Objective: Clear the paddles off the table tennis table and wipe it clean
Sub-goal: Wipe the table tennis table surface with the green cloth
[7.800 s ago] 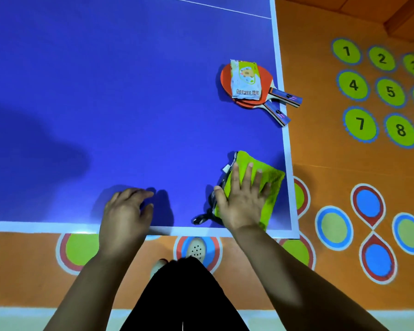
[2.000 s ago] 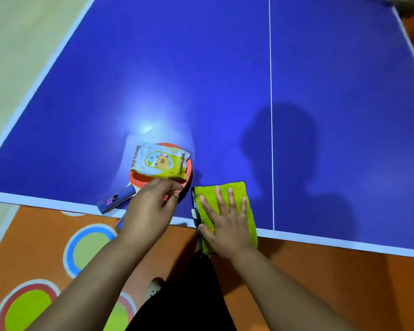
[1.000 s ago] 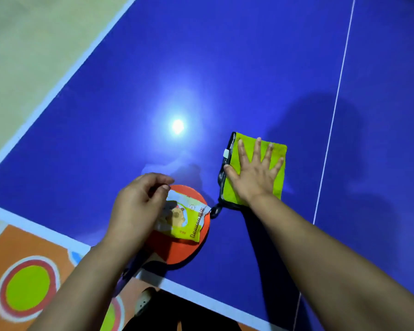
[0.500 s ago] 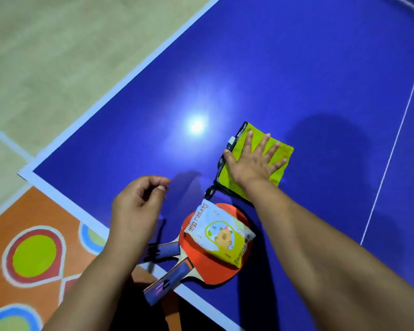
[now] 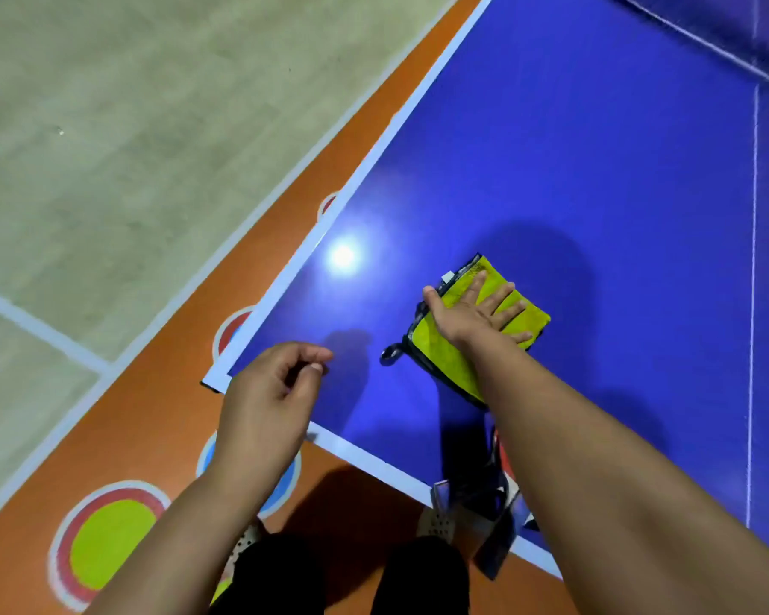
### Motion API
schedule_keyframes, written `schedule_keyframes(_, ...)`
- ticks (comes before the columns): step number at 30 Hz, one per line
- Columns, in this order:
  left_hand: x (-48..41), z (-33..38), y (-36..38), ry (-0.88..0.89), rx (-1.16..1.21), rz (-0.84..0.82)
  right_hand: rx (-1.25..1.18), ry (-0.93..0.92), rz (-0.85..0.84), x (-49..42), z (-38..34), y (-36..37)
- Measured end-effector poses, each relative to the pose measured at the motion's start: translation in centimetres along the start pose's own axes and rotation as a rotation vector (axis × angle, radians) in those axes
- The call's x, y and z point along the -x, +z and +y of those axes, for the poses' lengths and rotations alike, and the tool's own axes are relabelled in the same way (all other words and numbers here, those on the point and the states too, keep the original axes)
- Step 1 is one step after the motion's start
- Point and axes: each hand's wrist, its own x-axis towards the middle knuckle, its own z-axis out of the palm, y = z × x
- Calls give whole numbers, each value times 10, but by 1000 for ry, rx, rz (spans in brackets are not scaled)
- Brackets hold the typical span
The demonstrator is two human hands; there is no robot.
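Right hand pressing flat on yellow-green cloth, fingers spread, on blue table near corner. Left hand hovering above table corner, fingers loosely curled, holding nothing. Paddles lying at near edge, mostly hidden under right forearm.

- surface: deep blue; white border stripe, thin white centre line.
- cloth: yellow-green, dark trim along one edge.
- mat: orange.
- circle on mat: yellow-green centre, red ring, white outline.
- floor: pale beige, wood-grain pattern, white lines.
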Motion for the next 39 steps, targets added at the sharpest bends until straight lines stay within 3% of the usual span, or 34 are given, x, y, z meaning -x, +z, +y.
schedule_keyframes(5, -19, -9, -49, 53, -34, -62, -74, 36, -10, 52, -24, 34)
schedule_keyframes(12, -42, 18, -47, 180, -123, -311, -96, -8, -43, 106, -29, 73)
schedule_keyframes(20, -121, 39, -28, 306, -241, -469, -62, 54, 153, 98, -45, 96)
schedule_keyframes(24, -170, 54, -31, 261, -192, -440, -131, 157, 232, 92, -65, 97)
schedule_keyframes(28, -200, 62, -39, 203, -150, -449, -203, 271, 397, 80, -96, 99)
schedule_keyframes(32, -234, 73, -50, 238, -180, -582, -299, 354, 459, 67, -137, 93)
schedule_keyframes(39, -351, 91, -115, 390, -306, -742, -629, 250, 482, 47, -270, 58)
